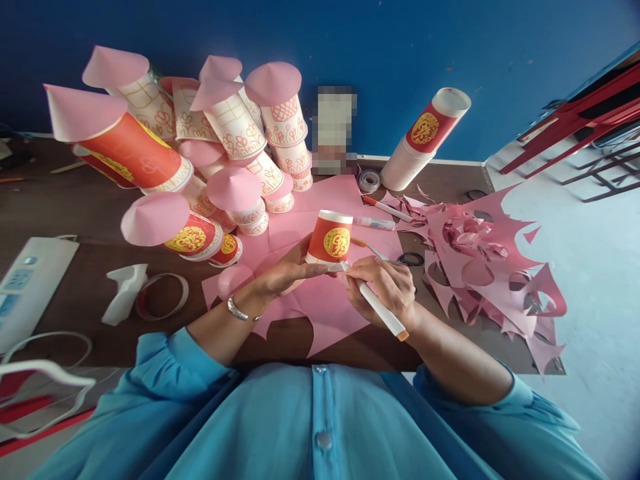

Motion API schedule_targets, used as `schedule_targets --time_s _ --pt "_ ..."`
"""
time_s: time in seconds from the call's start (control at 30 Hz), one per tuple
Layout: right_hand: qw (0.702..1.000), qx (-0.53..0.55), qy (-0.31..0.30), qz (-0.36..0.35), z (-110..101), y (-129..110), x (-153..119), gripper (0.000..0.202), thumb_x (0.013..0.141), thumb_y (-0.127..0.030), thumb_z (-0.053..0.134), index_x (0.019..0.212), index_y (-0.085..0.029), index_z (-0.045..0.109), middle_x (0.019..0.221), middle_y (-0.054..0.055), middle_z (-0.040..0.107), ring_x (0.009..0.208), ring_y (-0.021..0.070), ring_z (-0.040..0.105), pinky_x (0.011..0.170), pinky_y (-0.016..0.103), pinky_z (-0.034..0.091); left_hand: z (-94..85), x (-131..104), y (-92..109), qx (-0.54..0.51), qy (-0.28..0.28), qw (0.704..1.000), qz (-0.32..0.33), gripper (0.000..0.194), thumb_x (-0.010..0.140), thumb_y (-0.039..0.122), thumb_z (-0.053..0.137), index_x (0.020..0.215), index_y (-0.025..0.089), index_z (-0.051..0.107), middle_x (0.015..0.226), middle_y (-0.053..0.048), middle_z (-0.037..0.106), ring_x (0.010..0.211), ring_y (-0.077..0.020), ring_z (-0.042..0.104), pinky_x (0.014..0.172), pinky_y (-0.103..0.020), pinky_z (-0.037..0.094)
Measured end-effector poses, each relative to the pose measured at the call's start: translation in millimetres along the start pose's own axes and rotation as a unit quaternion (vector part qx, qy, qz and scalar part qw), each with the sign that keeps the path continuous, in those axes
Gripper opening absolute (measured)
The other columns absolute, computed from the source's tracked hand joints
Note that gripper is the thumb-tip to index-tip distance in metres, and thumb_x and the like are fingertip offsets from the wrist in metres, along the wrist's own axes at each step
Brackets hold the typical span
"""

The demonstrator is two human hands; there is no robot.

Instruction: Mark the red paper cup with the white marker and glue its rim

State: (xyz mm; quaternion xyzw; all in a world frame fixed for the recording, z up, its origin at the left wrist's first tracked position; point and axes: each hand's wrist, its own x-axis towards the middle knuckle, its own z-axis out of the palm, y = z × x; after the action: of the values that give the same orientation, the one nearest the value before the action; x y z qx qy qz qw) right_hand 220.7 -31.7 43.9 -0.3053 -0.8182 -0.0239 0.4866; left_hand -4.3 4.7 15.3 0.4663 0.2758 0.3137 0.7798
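My left hand [291, 268] holds a red paper cup [323, 243] with a gold emblem, its white rim turned down toward me and its closed end up. Between the fingers of my right hand [383, 287] is a white marker [377, 308] with an orange end, its tip at the cup's white rim. Pink paper sheets [333, 320] lie on the table under both hands. Just beyond my right hand are scissors [413, 259] with black handles, partly hidden, and an orange-handled tool [359, 243].
Decorated cup towers with pink paper cones [235, 190] crowd the left back. A tall cup stack [407, 157] leans at the back right, near a tape roll [370, 180]. Pink scraps [480, 267] cover the right side. A power strip [37, 287] and a tape ring [163, 297] lie left.
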Motion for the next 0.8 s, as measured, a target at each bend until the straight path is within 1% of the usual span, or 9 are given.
schedule_targets --time_s 0.07,0.2,0.33,0.43,0.53,0.63,0.7,0.8 --pt "1.000 -0.001 0.000 0.000 -1 0 1 0.014 0.107 -0.012 0.066 0.110 -0.025 0.062 0.080 -0.002 0.078 0.062 0.0148 0.077 0.058 0.024 0.061 -0.6 0 -1 -0.003 0.003 1.000 -0.006 0.048 0.092 0.038 0.091 0.138 0.031 0.078 0.147 -0.008 0.084 0.164 -0.0414 0.062 0.133 -0.063 0.056" --pt "1.000 -0.009 -0.004 0.000 -2 -1 2 0.013 0.108 -0.012 0.065 0.108 -0.025 0.061 0.078 -0.002 0.076 0.060 0.0142 0.075 0.057 0.024 0.060 -2.3 0 -6 -0.006 0.003 1.000 -0.015 0.044 0.094 0.039 0.090 0.136 0.028 0.078 0.147 -0.009 0.084 0.161 -0.0400 0.065 0.132 -0.060 0.056" --pt "1.000 -0.008 -0.011 -0.001 -2 -2 1 0.014 0.107 -0.012 0.066 0.108 -0.024 0.061 0.077 -0.002 0.076 0.059 0.0143 0.074 0.055 0.024 0.058 -4.5 1 -13 0.006 0.023 1.000 0.003 0.053 0.091 0.040 0.093 0.138 0.026 0.077 0.145 -0.010 0.085 0.149 -0.0379 0.074 0.131 -0.061 0.058" --pt "1.000 -0.002 -0.015 -0.001 -2 -3 0 0.015 0.106 -0.011 0.066 0.109 -0.025 0.061 0.078 -0.002 0.077 0.059 0.0144 0.074 0.055 0.025 0.057 -4.9 1 -14 0.014 0.030 0.999 0.013 0.056 0.089 0.042 0.095 0.139 0.027 0.076 0.145 -0.009 0.084 0.140 -0.0364 0.079 0.129 -0.063 0.060" --pt "1.000 0.004 -0.017 0.000 -2 -3 0 0.017 0.104 -0.011 0.067 0.110 -0.025 0.061 0.079 -0.003 0.077 0.060 0.0151 0.075 0.057 0.025 0.058 -3.6 2 -9 0.015 0.020 1.000 0.014 0.053 0.089 0.041 0.096 0.138 0.028 0.078 0.141 -0.008 0.086 0.144 -0.0373 0.078 0.130 -0.062 0.059" --pt "1.000 0.005 -0.019 -0.004 -2 -3 1 0.019 0.103 -0.009 0.068 0.110 -0.025 0.061 0.079 -0.002 0.078 0.061 0.0154 0.075 0.058 0.025 0.058 -1.9 2 -3 0.012 0.006 1.000 0.003 0.049 0.093 0.041 0.092 0.138 0.027 0.079 0.142 -0.009 0.086 0.149 -0.0386 0.075 0.127 -0.060 0.061" --pt "1.000 0.003 -0.018 -0.006 -2 -3 1 0.019 0.103 -0.009 0.069 0.110 -0.025 0.062 0.080 -0.002 0.078 0.061 0.0153 0.075 0.058 0.025 0.058 -1.6 3 -3 0.011 0.003 1.000 0.004 0.050 0.094 0.041 0.092 0.140 0.029 0.078 0.143 -0.008 0.086 0.150 -0.0386 0.074 0.127 -0.059 0.062" --pt "1.000 -0.002 -0.014 -0.011 -4 -3 2 0.017 0.104 -0.010 0.069 0.110 -0.024 0.061 0.080 -0.001 0.078 0.061 0.0150 0.075 0.058 0.024 0.058 -3.3 2 -8 -0.007 0.006 1.000 0.016 0.052 0.092 0.040 0.093 0.140 0.030 0.078 0.146 -0.007 0.085 0.149 -0.0379 0.075 0.128 -0.060 0.061"
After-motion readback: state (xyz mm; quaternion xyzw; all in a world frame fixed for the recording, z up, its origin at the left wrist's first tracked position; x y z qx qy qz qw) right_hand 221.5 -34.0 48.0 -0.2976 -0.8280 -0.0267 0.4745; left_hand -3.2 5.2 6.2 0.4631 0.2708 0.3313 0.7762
